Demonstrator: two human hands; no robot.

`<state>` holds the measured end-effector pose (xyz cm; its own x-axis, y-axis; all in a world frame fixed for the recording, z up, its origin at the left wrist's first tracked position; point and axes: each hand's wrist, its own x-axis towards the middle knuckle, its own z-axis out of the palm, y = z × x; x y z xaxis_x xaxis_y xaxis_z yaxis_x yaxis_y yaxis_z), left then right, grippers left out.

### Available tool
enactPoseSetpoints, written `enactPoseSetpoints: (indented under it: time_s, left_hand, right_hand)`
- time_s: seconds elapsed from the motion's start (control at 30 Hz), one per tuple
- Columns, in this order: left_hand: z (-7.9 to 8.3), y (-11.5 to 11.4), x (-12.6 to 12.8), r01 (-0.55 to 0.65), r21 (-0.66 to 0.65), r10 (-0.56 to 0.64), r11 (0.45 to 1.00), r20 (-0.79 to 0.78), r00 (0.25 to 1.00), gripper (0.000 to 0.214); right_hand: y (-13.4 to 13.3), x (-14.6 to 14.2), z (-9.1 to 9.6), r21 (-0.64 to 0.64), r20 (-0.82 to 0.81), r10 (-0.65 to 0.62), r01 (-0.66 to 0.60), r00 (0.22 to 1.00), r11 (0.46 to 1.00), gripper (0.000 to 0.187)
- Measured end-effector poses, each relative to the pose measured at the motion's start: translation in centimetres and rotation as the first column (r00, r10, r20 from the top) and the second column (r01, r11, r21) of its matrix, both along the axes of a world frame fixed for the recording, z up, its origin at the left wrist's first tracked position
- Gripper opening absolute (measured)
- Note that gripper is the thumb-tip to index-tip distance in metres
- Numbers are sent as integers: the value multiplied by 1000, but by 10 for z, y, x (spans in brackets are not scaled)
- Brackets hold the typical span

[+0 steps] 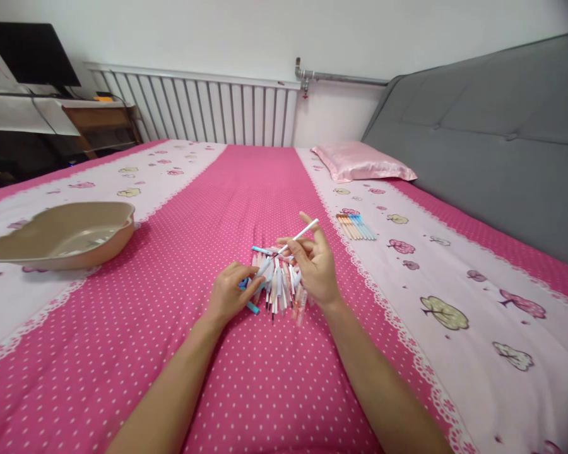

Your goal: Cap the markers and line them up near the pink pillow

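A heap of pen parts (277,287), mostly white, clear and pale pink barrels with several dark-tipped slim rods, lies on the bed. My right hand (319,271) pinches a slim white pen refill (304,231) over the heap, slanted with its upper end to the right and its dark lower end toward my left hand. Between the thumb and fingers of my left hand (231,290) is a pale pen barrel (265,267) at the heap's left edge. Blue pen pieces (252,307) lie under and beside that hand, partly covered by it.
A row of pens (356,227) with brown and blue ends lies to the right on the pink-and-white bedspread (170,353). A beige basin (61,233) holding a few small pale pieces stands left. Farther back are a pink pillow (360,161), grey headboard (492,126) and radiator (208,107).
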<state>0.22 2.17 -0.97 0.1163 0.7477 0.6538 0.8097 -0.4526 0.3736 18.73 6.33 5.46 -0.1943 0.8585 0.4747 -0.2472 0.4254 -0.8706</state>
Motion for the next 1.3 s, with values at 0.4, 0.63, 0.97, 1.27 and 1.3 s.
enactPoseSetpoints:
  time_s: [0.4, 0.63, 0.97, 1.27, 1.3]
  left_hand:
    - [1, -1, 1, 17, 40, -16, 999, -22, 1000, 18]
    - [3, -2, 3, 36, 51, -35, 998, -23, 999, 17]
    - [9, -5, 6, 57, -2, -57, 998, 17, 998, 20]
    - [7, -6, 6, 63, 18, -64, 998, 34, 997, 18]
    - [6, -6, 6, 59, 13, -59, 998, 37, 998, 18]
  right_hand:
    - [-2, -2, -4, 119, 171, -92, 72, 981, 990, 71]
    - [-3, -4, -9, 186, 196, -144, 108, 970, 977, 80]
    - [-5, -3, -5, 188, 299, -131, 76, 945, 979, 56]
    - [-5, -9, -14, 267, 356, -133, 36, 925, 963, 55]
    - [-5, -10, -15, 278, 369, -131, 25, 920, 960, 55]
